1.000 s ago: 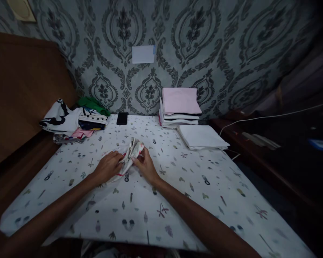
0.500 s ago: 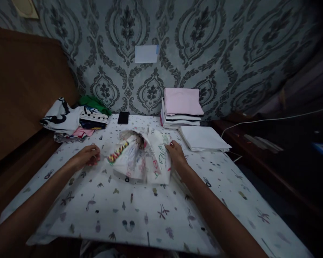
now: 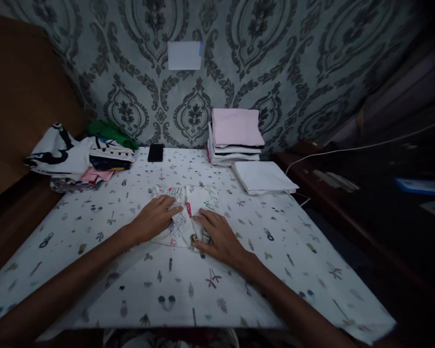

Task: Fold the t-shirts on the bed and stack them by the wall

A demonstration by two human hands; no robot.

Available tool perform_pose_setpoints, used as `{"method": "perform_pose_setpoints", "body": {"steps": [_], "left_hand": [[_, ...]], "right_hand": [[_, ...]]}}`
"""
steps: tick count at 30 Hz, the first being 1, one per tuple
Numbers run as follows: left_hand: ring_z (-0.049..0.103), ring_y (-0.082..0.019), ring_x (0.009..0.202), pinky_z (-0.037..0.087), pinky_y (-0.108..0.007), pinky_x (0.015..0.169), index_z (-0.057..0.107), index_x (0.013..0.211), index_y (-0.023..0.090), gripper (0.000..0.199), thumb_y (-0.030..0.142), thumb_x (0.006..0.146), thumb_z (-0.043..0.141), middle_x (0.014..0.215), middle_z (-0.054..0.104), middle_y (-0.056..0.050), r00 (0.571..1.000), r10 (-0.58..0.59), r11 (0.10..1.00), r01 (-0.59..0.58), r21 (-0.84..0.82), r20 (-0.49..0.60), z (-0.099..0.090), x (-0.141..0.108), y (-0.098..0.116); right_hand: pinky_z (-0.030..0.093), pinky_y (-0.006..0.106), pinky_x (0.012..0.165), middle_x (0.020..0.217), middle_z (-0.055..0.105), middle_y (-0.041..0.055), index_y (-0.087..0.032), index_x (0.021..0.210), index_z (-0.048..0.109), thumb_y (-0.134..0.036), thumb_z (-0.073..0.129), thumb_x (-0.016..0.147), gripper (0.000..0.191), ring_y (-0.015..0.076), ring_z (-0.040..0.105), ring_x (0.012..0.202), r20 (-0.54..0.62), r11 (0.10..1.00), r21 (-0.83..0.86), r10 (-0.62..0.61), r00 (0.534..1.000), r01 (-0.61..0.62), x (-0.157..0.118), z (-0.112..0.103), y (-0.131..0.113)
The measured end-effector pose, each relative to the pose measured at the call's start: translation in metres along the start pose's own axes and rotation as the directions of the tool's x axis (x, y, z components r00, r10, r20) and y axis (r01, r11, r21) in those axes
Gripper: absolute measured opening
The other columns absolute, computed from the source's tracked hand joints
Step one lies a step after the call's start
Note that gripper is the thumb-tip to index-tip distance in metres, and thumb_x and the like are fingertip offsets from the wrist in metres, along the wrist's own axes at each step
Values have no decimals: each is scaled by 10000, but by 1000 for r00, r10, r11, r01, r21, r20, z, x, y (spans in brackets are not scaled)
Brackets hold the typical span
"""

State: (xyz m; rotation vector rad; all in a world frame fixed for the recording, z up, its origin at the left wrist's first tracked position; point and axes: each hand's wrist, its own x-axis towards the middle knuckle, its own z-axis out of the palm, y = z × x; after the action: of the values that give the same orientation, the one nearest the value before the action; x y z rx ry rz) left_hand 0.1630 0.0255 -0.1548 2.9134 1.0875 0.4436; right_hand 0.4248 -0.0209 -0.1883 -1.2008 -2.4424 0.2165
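Note:
A white garment (image 3: 181, 227) with coloured lettering and drawings lies folded in the middle of the patterned white cloth. Over its left part rests my left hand (image 3: 158, 216), palm down with the fingers stretched out. My right hand (image 3: 217, 236) lies on its right part, fingers spread and pointing left. Both hands touch the fabric, and neither grips it. A seam or fold edge runs between them. The parts of the garment beneath my palms are hidden.
The patterned cloth (image 3: 170, 290) covers the table. At the back left is a pile of folded clothes (image 3: 76, 159), with a black phone-like object (image 3: 155, 152) beside it. A stack topped with pink cloth (image 3: 235, 128) and a folded white cloth (image 3: 264, 177) lie at the back right.
The garment's left part, raised and crumpled before, now lies flat and folded. My left hand has moved right onto it; my right hand has let go of the edge and flattened. The view has shifted slightly.

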Motion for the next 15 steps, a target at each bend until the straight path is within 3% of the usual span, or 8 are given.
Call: {"method": "perform_pose_setpoints", "body": {"steps": [3, 6, 8, 10, 12, 14, 15], "left_hand": [[575, -251, 1056, 464, -367, 895, 666, 1002, 195, 255, 94, 870, 471, 1097, 666, -98, 998, -27, 1000, 28, -9, 62, 5, 17, -6], [613, -197, 842, 472, -292, 745, 674, 914, 201, 205, 166, 861, 478, 889, 694, -34, 982, -184, 947, 188, -262, 42, -3, 39, -30], [575, -158, 670, 456, -260, 640, 661, 845, 187, 157, 206, 814, 508, 737, 644, 1, 947, -322, 822, 289, -490, 17, -10, 61, -52], [514, -131, 554, 452, -249, 569, 615, 773, 176, 93, 235, 764, 543, 629, 550, 26, 862, -506, 620, 378, -687, 19, -14, 84, -74], [515, -127, 555, 483, -258, 567, 561, 760, 181, 55, 232, 740, 554, 630, 502, 33, 749, -662, 447, 425, -787, 28, -15, 103, -91], [551, -142, 647, 517, -286, 641, 526, 794, 191, 73, 202, 727, 553, 701, 507, 21, 670, -742, 397, 433, -809, -6, -13, 110, -99], [559, -150, 705, 520, -301, 691, 520, 820, 195, 106, 188, 722, 558, 749, 515, 12, 650, -759, 420, 433, -798, -46, -11, 108, -99]], "right_hand": [[441, 495, 995, 1365, 536, 167, -225, 1401, 534, -502, 667, 869, 615, 331, 499, 1231, 72, 999, -32, 7, 997, -5, 4, -7, 2], [474, 448, 897, 1167, 598, 132, -235, 1369, 573, -553, 687, 841, 627, 292, 557, 1054, 175, 999, -34, -5, 985, 11, 16, -20, 2], [483, 402, 834, 1093, 600, 113, -234, 1368, 569, -564, 679, 846, 628, 262, 572, 966, 251, 999, -38, -6, 968, 16, 25, -29, 1], [478, 355, 776, 1061, 605, 103, -221, 1326, 588, -540, 659, 872, 560, 237, 580, 906, 316, 999, -48, -4, 949, 21, 33, -37, -2], [458, 316, 731, 1022, 619, 90, -206, 1215, 633, -498, 633, 906, 426, 216, 586, 860, 347, 998, -58, 14, 938, 6, 38, -41, -5], [429, 290, 691, 963, 636, 77, -188, 1073, 662, -452, 599, 937, 303, 200, 591, 814, 338, 997, -52, 69, 939, -54, 40, -41, -7], [415, 280, 676, 935, 645, 69, -183, 1014, 663, -424, 583, 949, 262, 191, 593, 791, 318, 994, -36, 108, 942, -102, 40, -39, -7]]}}
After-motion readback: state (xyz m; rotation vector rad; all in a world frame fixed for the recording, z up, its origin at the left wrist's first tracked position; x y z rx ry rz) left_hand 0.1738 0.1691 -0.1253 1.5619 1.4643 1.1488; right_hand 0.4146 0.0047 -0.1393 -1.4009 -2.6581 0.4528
